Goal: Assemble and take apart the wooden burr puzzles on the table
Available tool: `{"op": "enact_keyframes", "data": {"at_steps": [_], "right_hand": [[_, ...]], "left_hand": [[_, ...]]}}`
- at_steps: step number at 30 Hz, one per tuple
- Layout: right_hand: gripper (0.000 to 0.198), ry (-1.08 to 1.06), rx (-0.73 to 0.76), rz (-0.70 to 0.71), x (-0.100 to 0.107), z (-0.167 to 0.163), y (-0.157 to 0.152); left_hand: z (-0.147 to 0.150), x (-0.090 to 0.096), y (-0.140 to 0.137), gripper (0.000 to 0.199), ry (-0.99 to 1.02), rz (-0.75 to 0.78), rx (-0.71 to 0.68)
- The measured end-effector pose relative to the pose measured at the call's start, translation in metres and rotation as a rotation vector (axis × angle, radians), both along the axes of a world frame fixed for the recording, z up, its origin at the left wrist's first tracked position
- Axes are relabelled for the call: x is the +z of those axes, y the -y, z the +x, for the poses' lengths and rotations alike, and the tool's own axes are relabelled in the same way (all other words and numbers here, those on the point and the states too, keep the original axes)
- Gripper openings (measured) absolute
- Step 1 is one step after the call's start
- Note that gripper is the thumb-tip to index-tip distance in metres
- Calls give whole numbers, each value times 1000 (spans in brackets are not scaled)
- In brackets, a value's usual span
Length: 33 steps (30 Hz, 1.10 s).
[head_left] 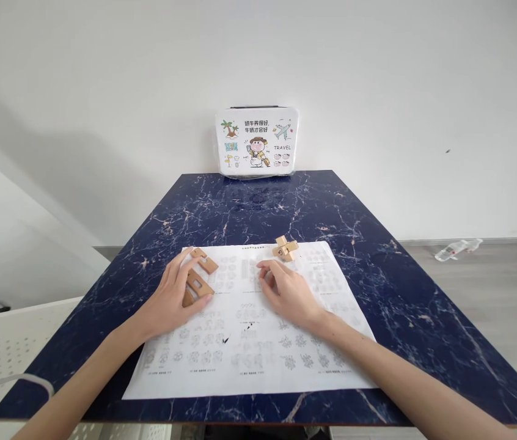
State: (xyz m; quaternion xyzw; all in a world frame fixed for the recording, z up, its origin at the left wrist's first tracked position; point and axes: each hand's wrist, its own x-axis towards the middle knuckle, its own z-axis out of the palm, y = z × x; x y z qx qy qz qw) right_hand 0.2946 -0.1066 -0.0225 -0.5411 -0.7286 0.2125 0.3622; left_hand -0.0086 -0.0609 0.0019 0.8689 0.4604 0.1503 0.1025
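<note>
On the left part of a printed instruction sheet [240, 360] lie several flat brown wooden puzzle pieces [207, 261] with notches and slots. My left hand [176, 296] rests over them, its fingers spread and partly covering them. The thumb touches the piece with a rectangular slot [200, 283]. My right hand [288, 292] lies on the middle of the sheet, fingers curled and empty as far as I can see. Just beyond it sits a light wooden burr puzzle [285, 249] of crossed bars with a dark mark on it.
The sheet lies on a dark blue marbled table [258, 214]. A white case [257, 142] with cartoon prints stands at the far edge against the wall. At left is a white perforated surface [6, 348] with a cable [20, 377]. A plastic bottle [451, 249] lies on the floor at right.
</note>
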Motion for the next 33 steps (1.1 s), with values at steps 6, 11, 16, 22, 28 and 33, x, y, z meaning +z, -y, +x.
{"op": "enact_keyframes", "data": {"at_steps": [6,11,16,22,28,33], "right_hand": [[29,3,15,-3,2,1,0],[29,8,12,0,2,1,0],[28,23,5,11,1,0,1],[26,2,27,-2,3,0,2],[23,-3,-65,272,8,8,-2],[23,40,-266,404,7,24,-14]], "left_hand": [[4,-1,-24,73,-52,-44,20],[13,-6,-38,75,-135,-6,47],[19,-9,-42,67,-113,6,121],[22,-7,-40,63,-58,20,176],[24,-5,-40,62,-34,20,200],[23,-6,-40,64,-32,13,199]]}}
